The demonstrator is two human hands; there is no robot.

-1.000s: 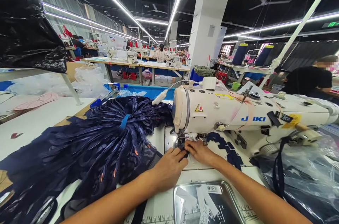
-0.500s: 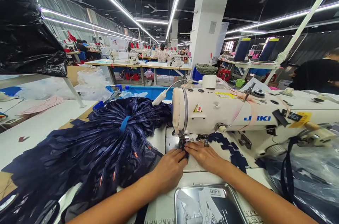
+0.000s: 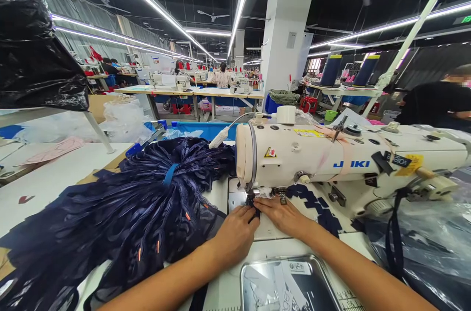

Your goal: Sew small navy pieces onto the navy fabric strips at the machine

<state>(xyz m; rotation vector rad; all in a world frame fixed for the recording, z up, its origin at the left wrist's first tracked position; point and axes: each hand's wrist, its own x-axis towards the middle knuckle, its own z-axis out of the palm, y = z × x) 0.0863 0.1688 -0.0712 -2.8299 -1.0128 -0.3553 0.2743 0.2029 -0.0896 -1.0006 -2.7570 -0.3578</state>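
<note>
A cream Juki sewing machine (image 3: 331,161) lies across the table in front of me. My left hand (image 3: 235,233) and my right hand (image 3: 285,215) rest side by side just below its presser foot (image 3: 253,196). Their fingertips press a small dark navy fabric piece (image 3: 254,209) flat under the needle. Both hands have fingers held together on the cloth. A big heap of navy fabric strips (image 3: 140,208), tied with a blue band (image 3: 170,173), lies to the left of my left hand.
A metal tray (image 3: 283,281) with white labels sits near the table's front edge. Navy pieces (image 3: 320,208) lie under the machine arm. Clear plastic sheeting (image 3: 434,242) is at the right, a black bag (image 3: 33,46) at upper left. A person in black (image 3: 434,105) works at the right.
The view has shifted slightly. Both hands stay at the presser foot on the navy piece, barely moved.
</note>
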